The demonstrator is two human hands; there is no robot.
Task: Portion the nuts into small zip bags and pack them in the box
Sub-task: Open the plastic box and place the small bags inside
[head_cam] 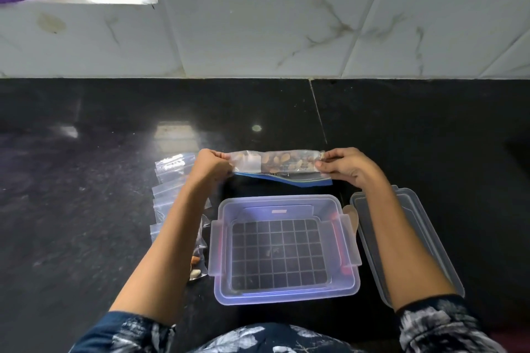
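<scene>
A large clear bag of mixed nuts point(276, 163) with a blue zip strip lies across the black counter just beyond the box. My left hand point(212, 165) pinches its left end and my right hand point(344, 165) pinches its right end. Nearer to me stands the translucent plastic box point(220, 238), open, with a grid-patterned bottom and only a few crumbs inside. Several small zip bags point(172, 178) lie in a row to the left of the box, partly hidden by my left forearm. One small bag point(198, 264) near the box's left clip holds a few nuts.
The box's lid point(415, 238) lies flat on the counter to the right, under my right forearm. A wooden spoon point(351, 213) pokes out between box and lid. A tiled wall point(286, 23) rises behind the counter.
</scene>
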